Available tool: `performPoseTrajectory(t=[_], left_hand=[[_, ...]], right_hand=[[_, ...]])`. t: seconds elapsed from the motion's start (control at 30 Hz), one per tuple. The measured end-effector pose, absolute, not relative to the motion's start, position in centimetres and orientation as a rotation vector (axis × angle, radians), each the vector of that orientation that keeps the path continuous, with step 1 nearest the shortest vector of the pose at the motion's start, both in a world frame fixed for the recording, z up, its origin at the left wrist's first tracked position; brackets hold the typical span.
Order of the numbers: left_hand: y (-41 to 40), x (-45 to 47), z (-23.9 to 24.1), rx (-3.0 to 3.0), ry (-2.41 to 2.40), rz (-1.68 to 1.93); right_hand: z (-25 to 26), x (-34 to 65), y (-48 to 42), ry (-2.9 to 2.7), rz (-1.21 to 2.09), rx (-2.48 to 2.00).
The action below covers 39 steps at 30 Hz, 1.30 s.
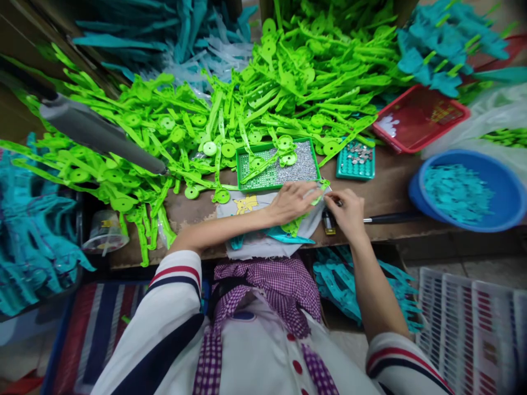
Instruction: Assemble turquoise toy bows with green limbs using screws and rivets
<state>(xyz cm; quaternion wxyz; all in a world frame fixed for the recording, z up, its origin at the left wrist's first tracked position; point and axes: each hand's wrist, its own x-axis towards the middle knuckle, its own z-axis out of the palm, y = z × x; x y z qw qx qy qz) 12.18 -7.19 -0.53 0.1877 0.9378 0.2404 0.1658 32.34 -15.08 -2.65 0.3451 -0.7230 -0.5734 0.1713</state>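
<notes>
My left hand is closed on a bright green plastic piece over a pale cloth with a yellow cartoon figure. Close beside it, my right hand pinches a thin, small object at the green piece; its kind is too small to tell. A teal plastic part lies on the cloth below my left hand, with more green plastic over it. A small bottle with a yellowish label stands under my right hand. Just beyond my hands is a green tray of small silvery metal parts, with green pieces lying across it.
Green long-armed plastic parts are heaped across the back. A teal tray holds metal pieces. To the right are a red tray, a blue bowl of teal pieces and a black-handled tool. A grey tool slants in from the left.
</notes>
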Motion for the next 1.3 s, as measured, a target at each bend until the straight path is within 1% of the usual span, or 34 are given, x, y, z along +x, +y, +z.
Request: performPoseTrajectory(t=[0.1,0.2,0.3,0.43,0.6,0.73,0.83,0.97,1.13,1.3], left_hand=[[-8.0,12.4,-1.0,2.735,0.586,0.295],[-7.9,12.5,-1.8,2.675,0.613,0.182],[-7.6,12.4,-2.3,2.608,0.63,0.122],[-7.6,12.2,-1.8,2.609,0.654,0.084],[-7.6,12.4,-0.8,2.648,0.62,0.016],[-7.4,12.6,-0.8,2.678,0.606,0.015],[-7.4,12.6,-0.8,2.695,0.601,0.011],[-7.5,12.6,-0.8,2.685,0.612,0.02],[-7.6,12.6,-0.9,2.66,0.636,0.029],[-7.6,12.5,-0.9,2.653,0.606,0.037]], right_hand=[[-3.4,32.2,-14.6,-1.584,0.401,-1.989],[-3.9,32.1,-14.3,-1.633,0.374,-2.043],[-4.1,32.1,-14.3,-1.669,0.35,-2.066],[-3.8,31.9,-14.5,-1.74,0.274,-2.07],[-2.6,31.5,-14.5,-1.985,0.149,-2.088],[-1.6,31.3,-14.2,-2.184,0.068,-2.056],[-1.2,31.2,-13.9,-2.236,0.083,-2.091],[-1.6,31.3,-13.9,-2.217,0.14,-2.112],[-2.6,31.5,-14.2,-2.111,0.138,-2.108],[-2.7,31.6,-13.8,-2.138,0.145,-2.084]])
